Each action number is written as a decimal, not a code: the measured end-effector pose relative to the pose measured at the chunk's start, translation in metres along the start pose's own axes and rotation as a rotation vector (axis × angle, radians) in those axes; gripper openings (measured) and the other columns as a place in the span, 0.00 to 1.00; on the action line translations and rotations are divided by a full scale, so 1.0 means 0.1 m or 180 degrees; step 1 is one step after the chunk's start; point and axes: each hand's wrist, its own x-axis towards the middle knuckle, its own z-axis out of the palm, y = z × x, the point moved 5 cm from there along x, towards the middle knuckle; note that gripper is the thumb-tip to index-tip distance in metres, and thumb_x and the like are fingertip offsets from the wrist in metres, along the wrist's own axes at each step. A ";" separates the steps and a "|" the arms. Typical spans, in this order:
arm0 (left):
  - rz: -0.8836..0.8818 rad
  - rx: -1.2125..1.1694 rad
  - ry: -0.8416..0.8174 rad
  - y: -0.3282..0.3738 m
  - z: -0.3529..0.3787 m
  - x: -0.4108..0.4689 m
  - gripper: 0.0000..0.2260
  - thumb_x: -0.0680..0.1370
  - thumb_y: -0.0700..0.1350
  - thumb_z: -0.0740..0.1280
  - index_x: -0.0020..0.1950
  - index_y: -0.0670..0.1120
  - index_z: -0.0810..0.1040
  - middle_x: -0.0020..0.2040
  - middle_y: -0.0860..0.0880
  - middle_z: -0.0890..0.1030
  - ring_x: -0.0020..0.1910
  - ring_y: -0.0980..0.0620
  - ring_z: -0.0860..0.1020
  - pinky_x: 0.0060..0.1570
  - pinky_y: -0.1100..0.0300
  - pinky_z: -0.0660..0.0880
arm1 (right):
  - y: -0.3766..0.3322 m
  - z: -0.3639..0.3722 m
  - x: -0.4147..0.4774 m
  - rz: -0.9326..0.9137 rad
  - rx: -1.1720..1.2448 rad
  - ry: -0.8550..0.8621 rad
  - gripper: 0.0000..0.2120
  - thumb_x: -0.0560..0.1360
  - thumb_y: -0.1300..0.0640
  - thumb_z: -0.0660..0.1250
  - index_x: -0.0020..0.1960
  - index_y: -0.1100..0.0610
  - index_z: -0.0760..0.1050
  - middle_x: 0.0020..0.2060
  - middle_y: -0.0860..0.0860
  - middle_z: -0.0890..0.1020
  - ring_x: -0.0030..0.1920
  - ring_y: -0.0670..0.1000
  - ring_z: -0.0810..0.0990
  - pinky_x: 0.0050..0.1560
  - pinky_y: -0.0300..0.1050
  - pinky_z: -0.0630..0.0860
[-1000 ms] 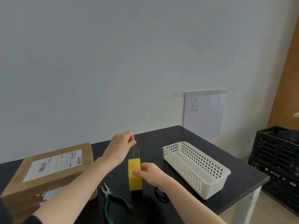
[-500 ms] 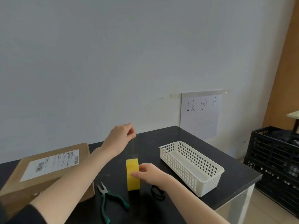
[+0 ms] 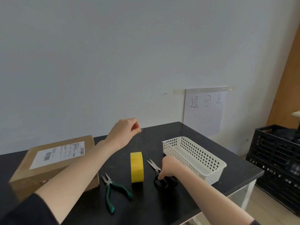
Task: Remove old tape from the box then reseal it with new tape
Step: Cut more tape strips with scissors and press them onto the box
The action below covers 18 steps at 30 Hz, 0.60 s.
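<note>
**Tape pinched, hand on scissors**

Left hand (image 3: 124, 132) pinches a faint clear strip above the upright yellow tape roll (image 3: 137, 167). Right hand (image 3: 168, 168) curls its fingers onto the scissors (image 3: 155, 166) handles. The box (image 3: 53, 161) sits on the table's (image 3: 146, 205) left side.

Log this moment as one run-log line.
step: new tape drawn out | left hand: pinches tape strip above yellow roll | right hand: grips scissors on table | box: untouched, left
</note>
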 end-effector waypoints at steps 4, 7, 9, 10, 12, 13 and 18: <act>0.0006 0.0006 -0.0023 0.00 0.00 0.00 0.03 0.77 0.45 0.67 0.46 0.46 0.76 0.43 0.51 0.80 0.42 0.53 0.78 0.47 0.55 0.78 | 0.05 0.08 -0.02 0.0152 -0.0070 0.0012 0.17 0.69 0.52 0.76 0.39 0.58 0.68 0.38 0.51 0.73 0.44 0.55 0.76 0.45 0.47 0.76; 0.0005 0.0008 -0.0034 0.01 -0.01 -0.01 0.03 0.77 0.45 0.67 0.46 0.47 0.76 0.43 0.51 0.80 0.42 0.54 0.78 0.47 0.55 0.78 | 0.07 0.14 0.00 0.0240 -0.0107 0.0002 0.15 0.69 0.56 0.74 0.36 0.57 0.67 0.37 0.52 0.73 0.43 0.55 0.76 0.37 0.44 0.74; -0.0003 -0.0003 -0.0037 0.01 -0.01 -0.01 0.03 0.77 0.45 0.67 0.46 0.47 0.76 0.43 0.51 0.80 0.42 0.54 0.78 0.47 0.55 0.79 | 0.09 0.18 0.01 0.0277 -0.0106 0.0031 0.12 0.69 0.58 0.72 0.41 0.58 0.68 0.38 0.51 0.72 0.43 0.55 0.76 0.32 0.43 0.71; -0.0005 0.0002 -0.0034 0.00 -0.01 -0.01 0.03 0.77 0.45 0.67 0.46 0.47 0.76 0.43 0.51 0.80 0.42 0.54 0.78 0.47 0.55 0.79 | 0.09 0.18 0.00 0.0271 -0.0082 0.0080 0.13 0.69 0.58 0.71 0.45 0.58 0.67 0.40 0.51 0.72 0.44 0.54 0.75 0.34 0.43 0.71; -0.0008 0.0015 -0.0035 0.00 -0.02 -0.01 0.03 0.77 0.45 0.67 0.46 0.47 0.76 0.43 0.51 0.80 0.42 0.54 0.78 0.47 0.54 0.79 | 0.11 0.19 0.00 0.0251 0.0071 0.0152 0.19 0.70 0.56 0.71 0.52 0.58 0.63 0.45 0.52 0.72 0.46 0.54 0.74 0.41 0.45 0.73; -0.0011 0.0009 -0.0040 -0.01 -0.02 0.00 0.03 0.77 0.46 0.67 0.46 0.47 0.76 0.43 0.51 0.80 0.42 0.54 0.78 0.47 0.54 0.79 | 0.13 0.20 0.02 0.0235 0.0199 0.0158 0.21 0.70 0.55 0.72 0.54 0.58 0.63 0.47 0.52 0.72 0.47 0.54 0.74 0.44 0.46 0.73; 0.0013 0.0010 -0.0039 0.00 -0.01 0.00 0.03 0.77 0.46 0.67 0.46 0.47 0.76 0.43 0.51 0.80 0.42 0.54 0.78 0.46 0.54 0.79 | 0.23 0.16 0.04 0.0137 0.0484 0.0154 0.26 0.70 0.53 0.72 0.63 0.62 0.69 0.48 0.52 0.75 0.52 0.54 0.78 0.50 0.46 0.75</act>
